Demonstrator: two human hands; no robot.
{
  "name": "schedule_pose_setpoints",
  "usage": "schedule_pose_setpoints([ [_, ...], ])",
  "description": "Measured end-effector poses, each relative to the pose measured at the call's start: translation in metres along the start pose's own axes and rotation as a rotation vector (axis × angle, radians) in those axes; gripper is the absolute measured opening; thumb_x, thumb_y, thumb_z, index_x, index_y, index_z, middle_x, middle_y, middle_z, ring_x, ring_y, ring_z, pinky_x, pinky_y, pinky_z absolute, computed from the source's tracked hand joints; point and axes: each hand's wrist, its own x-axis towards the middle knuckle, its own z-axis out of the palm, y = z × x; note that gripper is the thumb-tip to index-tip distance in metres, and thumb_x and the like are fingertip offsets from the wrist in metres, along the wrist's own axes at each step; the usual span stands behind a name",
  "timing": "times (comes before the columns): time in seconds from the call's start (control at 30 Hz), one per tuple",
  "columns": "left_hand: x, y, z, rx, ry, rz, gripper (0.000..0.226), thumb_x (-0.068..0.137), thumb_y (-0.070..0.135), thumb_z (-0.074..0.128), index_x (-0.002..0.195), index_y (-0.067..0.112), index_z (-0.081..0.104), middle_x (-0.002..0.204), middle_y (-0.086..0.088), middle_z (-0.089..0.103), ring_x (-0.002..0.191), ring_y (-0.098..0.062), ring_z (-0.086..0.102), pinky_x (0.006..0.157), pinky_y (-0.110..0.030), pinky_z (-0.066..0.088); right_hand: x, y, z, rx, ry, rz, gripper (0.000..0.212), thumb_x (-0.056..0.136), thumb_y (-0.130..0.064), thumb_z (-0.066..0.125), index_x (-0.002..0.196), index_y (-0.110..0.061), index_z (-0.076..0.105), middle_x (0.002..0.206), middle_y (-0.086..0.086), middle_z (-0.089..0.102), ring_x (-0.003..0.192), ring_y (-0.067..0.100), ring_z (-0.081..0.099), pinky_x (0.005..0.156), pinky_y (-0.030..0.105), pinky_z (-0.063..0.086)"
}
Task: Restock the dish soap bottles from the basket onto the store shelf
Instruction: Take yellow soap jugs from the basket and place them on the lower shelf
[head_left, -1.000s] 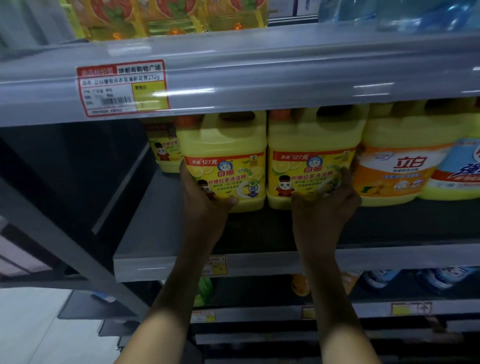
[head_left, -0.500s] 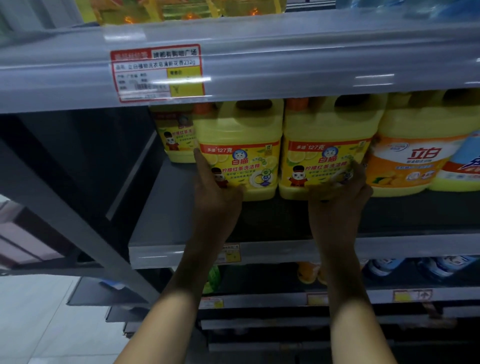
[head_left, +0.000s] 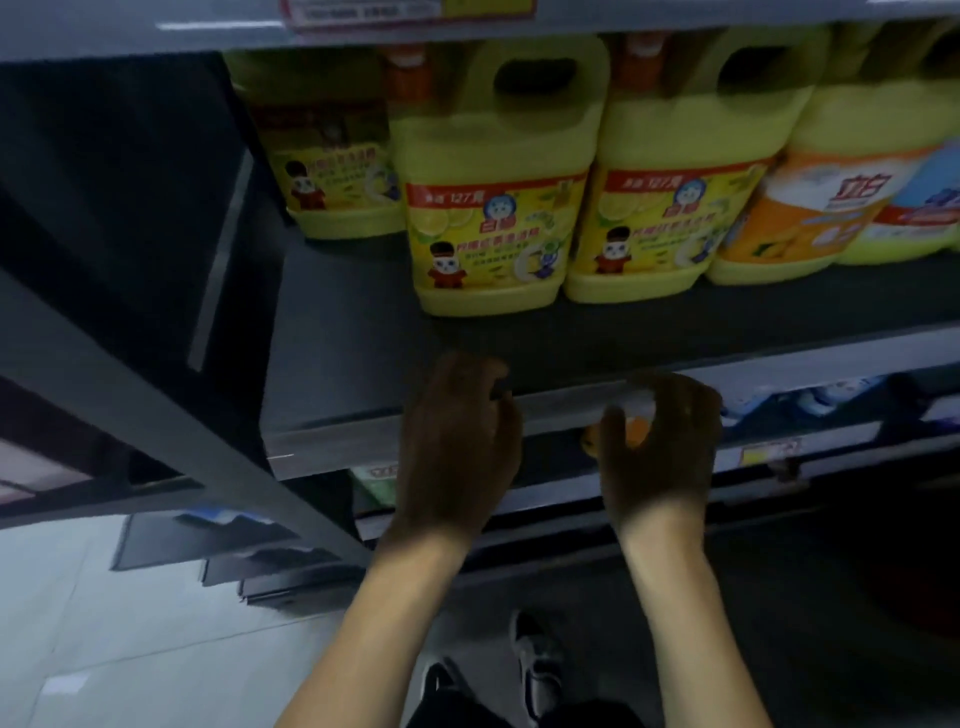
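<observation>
Two yellow dish soap jugs stand side by side on the dark grey shelf (head_left: 363, 338): the left jug (head_left: 493, 208) and the right jug (head_left: 670, 202), each with a red-banded label and a handle hole. A third jug of the same kind (head_left: 337, 161) stands behind them to the left. My left hand (head_left: 457, 441) hangs below the shelf's front lip, fingers loosely curled, holding nothing. My right hand (head_left: 660, 441) is beside it at the same height, fingers loosely curved, also holding nothing. Both hands are apart from the jugs. No basket is in view.
Orange-labelled jugs of another brand (head_left: 810, 208) stand to the right of the yellow ones. The left part of the shelf is bare. A slanted grey upright (head_left: 156, 415) crosses at lower left. Lower shelves hold more bottles (head_left: 769, 405). My shoes (head_left: 535, 665) show on the floor.
Both hands let go of the two front jugs and dropped back below the shelf edge. The camera tilted downward, so the shelf and jugs sit higher in view.
</observation>
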Motion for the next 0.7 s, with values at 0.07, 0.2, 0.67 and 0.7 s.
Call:
schedule_pose_setpoints([
  [0.07,-0.004,0.007,0.010,-0.001,-0.045,0.055,0.017,0.089,0.014,0.058,0.100,0.009,0.070,0.097,-0.011,0.065,0.093,-0.028,0.057,0.076,-0.033,0.042,-0.019,0.015,-0.013,-0.047,0.041,-0.029,0.029,0.087,-0.007,0.066,0.116,-0.003,0.065,0.121,0.021,0.057,0.114,0.030,0.055,0.097,0.015,0.037],
  [0.2,-0.011,0.039,0.031,0.008,-0.069,0.138,0.017,0.085,0.016,0.057,0.091,0.008,0.071,0.089,-0.014,0.066,0.088,-0.035,0.057,0.078,-0.038,0.040,-0.033,0.043,-0.063,-0.125,-0.059,0.227,0.026,0.089,-0.007,0.063,0.115,-0.003,0.065,0.117,0.016,0.061,0.111,0.033,0.056,0.092,0.026,0.039],
  [0.67,-0.122,0.316,0.151,-0.072,-0.543,0.649,0.022,0.098,0.027,0.052,0.080,0.015,0.053,0.067,-0.003,0.059,0.064,-0.029,0.060,0.051,-0.039,0.041,-0.097,0.243,-0.327,-0.095,0.200,0.627,0.028,0.102,-0.032,0.045,0.085,-0.019,0.062,0.078,0.004,0.067,0.079,0.024,0.063,0.073,0.041,0.051],
  [0.7,-0.138,0.338,0.164,-0.081,-0.568,0.653,0.024,0.099,0.029,0.051,0.078,0.016,0.051,0.062,-0.002,0.057,0.060,-0.030,0.059,0.049,-0.036,0.037,-0.104,0.262,-0.352,-0.111,0.238,0.649,0.034,0.104,-0.033,0.043,0.079,-0.015,0.059,0.075,0.004,0.065,0.077,0.025,0.060,0.070,0.039,0.047],
])
